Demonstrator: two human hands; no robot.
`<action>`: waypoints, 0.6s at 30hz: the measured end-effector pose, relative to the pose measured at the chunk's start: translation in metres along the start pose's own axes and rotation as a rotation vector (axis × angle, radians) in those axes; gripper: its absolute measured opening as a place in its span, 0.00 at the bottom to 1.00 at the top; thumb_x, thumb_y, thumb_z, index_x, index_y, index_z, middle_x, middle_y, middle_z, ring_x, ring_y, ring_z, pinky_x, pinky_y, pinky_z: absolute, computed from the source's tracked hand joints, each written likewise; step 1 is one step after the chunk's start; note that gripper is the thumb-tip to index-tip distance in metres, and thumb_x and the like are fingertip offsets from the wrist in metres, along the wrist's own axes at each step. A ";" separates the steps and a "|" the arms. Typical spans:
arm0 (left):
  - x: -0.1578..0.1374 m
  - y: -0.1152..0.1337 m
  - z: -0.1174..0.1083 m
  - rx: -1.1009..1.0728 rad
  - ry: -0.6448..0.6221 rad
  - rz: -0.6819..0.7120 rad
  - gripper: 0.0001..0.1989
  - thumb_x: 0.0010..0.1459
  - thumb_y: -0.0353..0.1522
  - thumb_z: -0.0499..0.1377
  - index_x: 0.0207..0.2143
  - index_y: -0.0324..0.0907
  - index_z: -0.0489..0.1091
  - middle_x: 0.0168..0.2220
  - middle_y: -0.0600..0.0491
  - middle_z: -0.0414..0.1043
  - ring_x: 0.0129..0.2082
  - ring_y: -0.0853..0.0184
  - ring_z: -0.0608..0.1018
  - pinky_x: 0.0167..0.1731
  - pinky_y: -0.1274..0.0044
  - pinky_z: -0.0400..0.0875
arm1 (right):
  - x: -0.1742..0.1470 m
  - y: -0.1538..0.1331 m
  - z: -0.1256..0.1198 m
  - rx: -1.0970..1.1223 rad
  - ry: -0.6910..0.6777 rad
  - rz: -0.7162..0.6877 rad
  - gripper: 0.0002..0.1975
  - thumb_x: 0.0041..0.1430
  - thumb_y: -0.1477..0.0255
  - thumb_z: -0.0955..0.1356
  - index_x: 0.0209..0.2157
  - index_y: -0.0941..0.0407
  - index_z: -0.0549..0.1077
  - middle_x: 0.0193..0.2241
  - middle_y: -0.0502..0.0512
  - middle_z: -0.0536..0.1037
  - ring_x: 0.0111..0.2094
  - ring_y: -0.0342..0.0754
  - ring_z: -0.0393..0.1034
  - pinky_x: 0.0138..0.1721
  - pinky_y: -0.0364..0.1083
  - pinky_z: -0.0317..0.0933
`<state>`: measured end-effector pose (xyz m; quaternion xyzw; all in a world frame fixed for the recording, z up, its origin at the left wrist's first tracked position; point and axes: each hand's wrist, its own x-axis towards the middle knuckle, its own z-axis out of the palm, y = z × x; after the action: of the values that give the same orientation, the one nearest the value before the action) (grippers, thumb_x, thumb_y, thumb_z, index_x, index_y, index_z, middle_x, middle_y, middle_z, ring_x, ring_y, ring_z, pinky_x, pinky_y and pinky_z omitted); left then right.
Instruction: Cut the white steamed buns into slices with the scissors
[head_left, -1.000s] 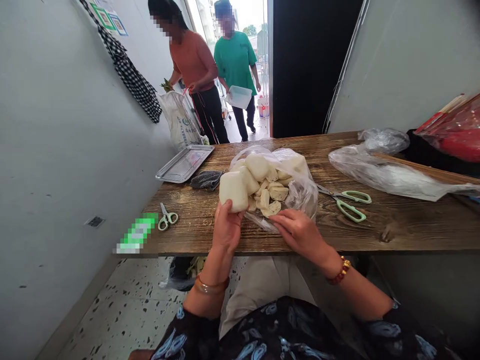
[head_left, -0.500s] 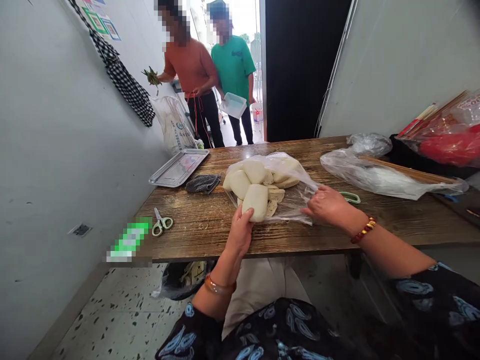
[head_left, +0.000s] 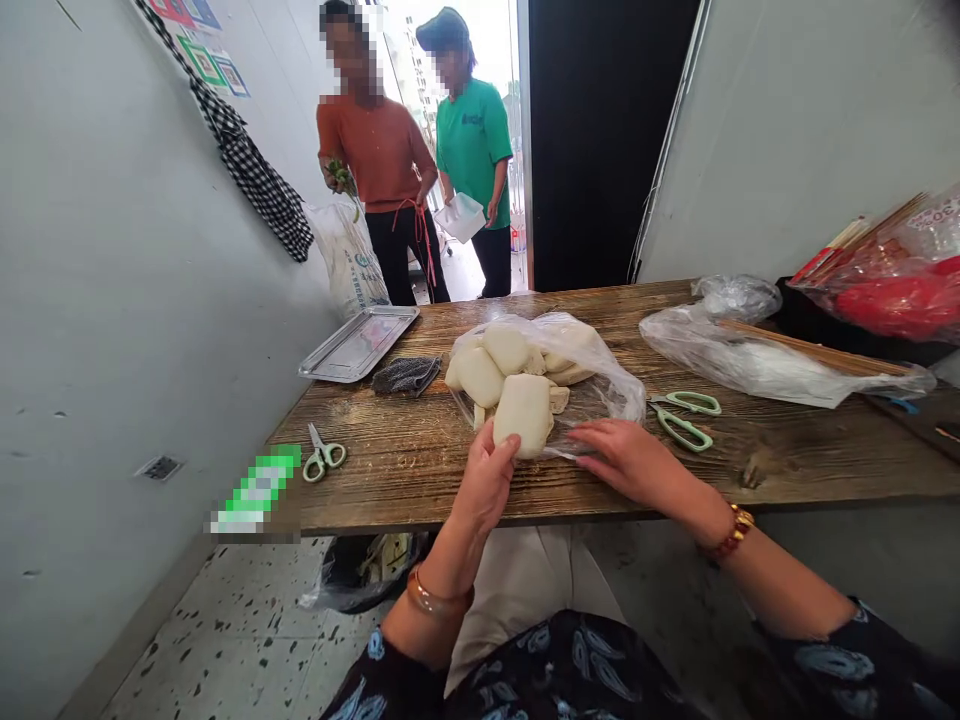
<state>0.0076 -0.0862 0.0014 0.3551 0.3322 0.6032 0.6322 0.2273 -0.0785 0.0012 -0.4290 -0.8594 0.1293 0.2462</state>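
My left hand (head_left: 491, 470) grips a pale, rounded-square steamed bun (head_left: 523, 415), thumb on top and fingers underneath. Behind it, more steamed buns (head_left: 505, 350) lie in a clear plastic bag (head_left: 621, 385), along with some cut or torn pieces (head_left: 559, 399). To the right, my right hand (head_left: 630, 462) reaches over the table by the bag's near edge. Its fingers are stretched out and slightly apart, holding nothing. Whether the fingertips touch the bag is unclear.
Green-handled scissors (head_left: 686, 418) lie right of the bag, smaller scissors (head_left: 322, 455) at left. Near the left edge are a dark cloth (head_left: 407, 375) and a metal tray (head_left: 360, 345). Bagged skewers (head_left: 810, 350) are at right. Two people (head_left: 382, 160) stand beyond the wooden table (head_left: 420, 490).
My right hand has let go of the bag and come down and left toward the bun. The bag's side has sagged, baring the scissors. My left hand has shifted the bun slightly right.
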 end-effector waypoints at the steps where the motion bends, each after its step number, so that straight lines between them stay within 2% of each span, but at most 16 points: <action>1: -0.002 -0.001 0.002 0.015 -0.036 -0.004 0.23 0.48 0.35 0.69 0.47 0.42 0.74 0.48 0.47 0.77 0.51 0.59 0.75 0.53 0.71 0.67 | -0.002 0.001 0.002 0.120 0.071 0.056 0.17 0.64 0.68 0.67 0.54 0.54 0.72 0.49 0.62 0.79 0.50 0.58 0.74 0.51 0.59 0.66; 3: -0.005 -0.002 0.005 0.054 -0.105 -0.006 0.26 0.48 0.34 0.69 0.51 0.43 0.72 0.51 0.47 0.75 0.54 0.57 0.73 0.55 0.70 0.65 | -0.002 -0.001 0.004 0.421 0.175 0.161 0.25 0.64 0.63 0.67 0.61 0.55 0.65 0.52 0.64 0.77 0.49 0.56 0.75 0.49 0.58 0.69; 5: -0.008 -0.004 0.006 0.096 -0.169 -0.011 0.30 0.47 0.33 0.69 0.54 0.45 0.71 0.54 0.48 0.73 0.55 0.56 0.72 0.55 0.69 0.65 | 0.002 -0.006 0.005 0.722 0.207 0.206 0.32 0.61 0.58 0.69 0.63 0.54 0.61 0.53 0.65 0.76 0.47 0.55 0.76 0.46 0.55 0.72; 7: -0.011 -0.004 0.006 0.132 -0.223 -0.022 0.31 0.47 0.32 0.70 0.55 0.45 0.70 0.54 0.48 0.73 0.54 0.56 0.73 0.53 0.71 0.66 | 0.007 -0.015 0.006 0.897 0.234 0.216 0.34 0.57 0.56 0.71 0.61 0.54 0.63 0.52 0.64 0.76 0.48 0.55 0.75 0.46 0.54 0.72; 10: -0.013 -0.003 0.003 0.169 -0.285 -0.025 0.30 0.47 0.33 0.70 0.54 0.45 0.71 0.53 0.47 0.74 0.52 0.56 0.73 0.51 0.72 0.66 | 0.011 -0.027 0.009 0.936 0.289 0.259 0.27 0.54 0.58 0.73 0.52 0.55 0.71 0.46 0.60 0.79 0.46 0.54 0.75 0.46 0.53 0.71; 12: -0.012 0.000 0.002 0.189 -0.322 -0.020 0.30 0.47 0.37 0.70 0.54 0.43 0.72 0.53 0.46 0.74 0.52 0.55 0.73 0.50 0.71 0.67 | 0.011 -0.035 0.012 0.949 0.312 0.283 0.23 0.54 0.60 0.74 0.48 0.55 0.72 0.44 0.59 0.80 0.43 0.53 0.76 0.43 0.52 0.72; 15: -0.007 0.004 0.002 0.251 -0.309 0.005 0.32 0.46 0.42 0.71 0.53 0.42 0.72 0.50 0.45 0.75 0.49 0.55 0.74 0.48 0.72 0.68 | 0.007 -0.045 0.014 0.982 0.315 0.289 0.23 0.52 0.62 0.75 0.48 0.55 0.72 0.43 0.58 0.80 0.42 0.53 0.76 0.41 0.50 0.73; 18: 0.000 0.005 0.006 0.328 -0.279 -0.015 0.31 0.46 0.44 0.71 0.52 0.41 0.73 0.46 0.46 0.77 0.43 0.58 0.75 0.42 0.74 0.69 | 0.000 -0.047 0.008 1.001 0.251 0.254 0.24 0.55 0.61 0.73 0.51 0.55 0.73 0.46 0.59 0.81 0.44 0.53 0.76 0.43 0.51 0.73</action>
<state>0.0104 -0.0868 0.0088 0.5310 0.3376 0.4814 0.6101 0.1917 -0.1068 0.0145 -0.3718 -0.5977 0.5002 0.5044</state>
